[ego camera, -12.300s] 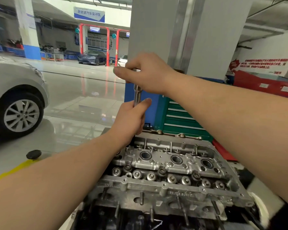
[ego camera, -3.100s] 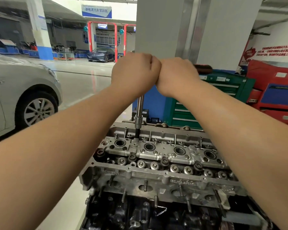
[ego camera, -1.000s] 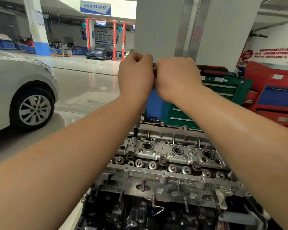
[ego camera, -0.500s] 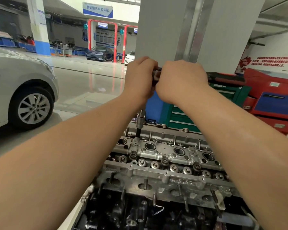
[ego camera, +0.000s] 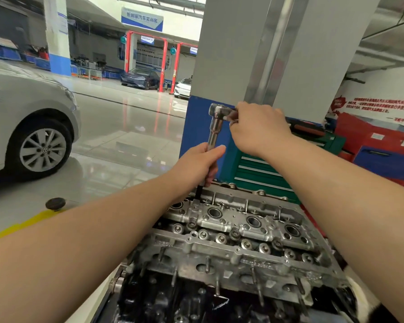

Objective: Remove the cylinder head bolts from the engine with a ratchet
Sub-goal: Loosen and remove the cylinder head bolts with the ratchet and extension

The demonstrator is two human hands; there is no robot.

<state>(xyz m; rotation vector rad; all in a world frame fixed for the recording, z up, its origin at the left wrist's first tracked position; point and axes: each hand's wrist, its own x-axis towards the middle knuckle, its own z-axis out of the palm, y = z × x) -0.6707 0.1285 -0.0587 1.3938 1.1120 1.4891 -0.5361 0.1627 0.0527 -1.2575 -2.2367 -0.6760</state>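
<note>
The ratchet stands upright over the far left corner of the cylinder head. Its stiff, smooth steel extension is gripped low by the left hand; the handle is clasped by the right hand, best held far out for leverage.

ratchet handle hidden in right hand | extension's lower part covered by left hand | engine cut off at bottom edge | car cropped left
</note>
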